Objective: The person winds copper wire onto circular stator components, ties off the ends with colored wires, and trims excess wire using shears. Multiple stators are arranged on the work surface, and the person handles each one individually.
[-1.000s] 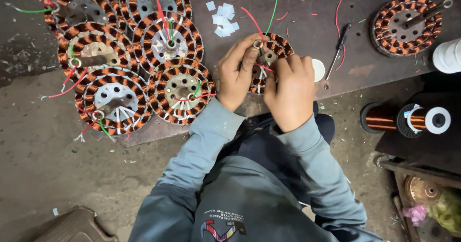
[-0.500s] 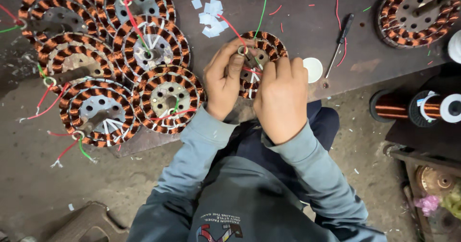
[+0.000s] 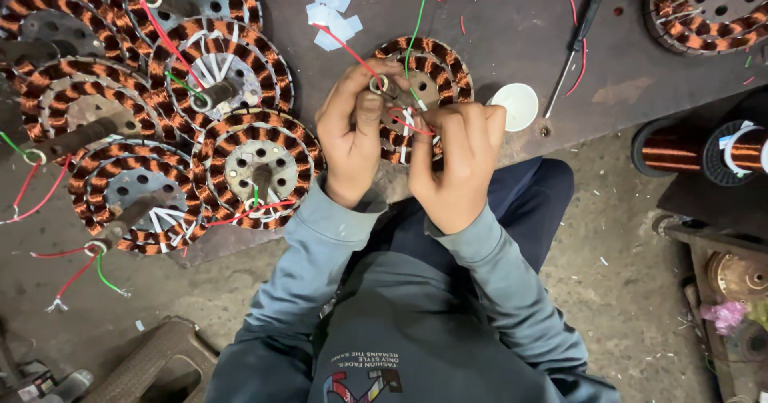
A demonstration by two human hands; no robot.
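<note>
Observed from the head view: the left hand [image 3: 352, 135] and right hand [image 3: 456, 163] meet over a round copper-wound stator with a grey metal core [image 3: 436, 71], which lies on the dark worn workboard [image 3: 520, 35] just above the person's knees. The stator sits at 12 o'clock from both hands and is partly hidden by them.

Left hand: thumb and fingers are curled together at the stator's hub, pinched about a small metal ring [image 3: 378, 84] where a red lead wire [image 3: 346, 47] runs off toward 11 o'clock. Right hand: fingers are folded inward and closed on the thin red and white leads [image 3: 412, 123] at the stator's lower edge. A green lead wire [image 3: 418, 11] runs from the hub toward 12 o'clock.

Surroundings: a cluster of finished copper-wound stators [image 3: 256, 167] lies at 9 o'clock of the left hand, touching one another. White paper slips [image 3: 330, 7] lie at 11 o'clock of the worked stator. A white round cap [image 3: 516, 105] sits just beside it at 3 o'clock, with a black-handled screwdriver [image 3: 578, 35] at 2 o'clock. A spool of copper wire [image 3: 700, 149] stands well apart at 3 o'clock.

Change against the earlier frames: the hands remain on the same stator, but the left fingers have shifted from the rim onto the hub ring. The right hand has dropped lower on the stator, uncovering more of its upper windings.
</note>
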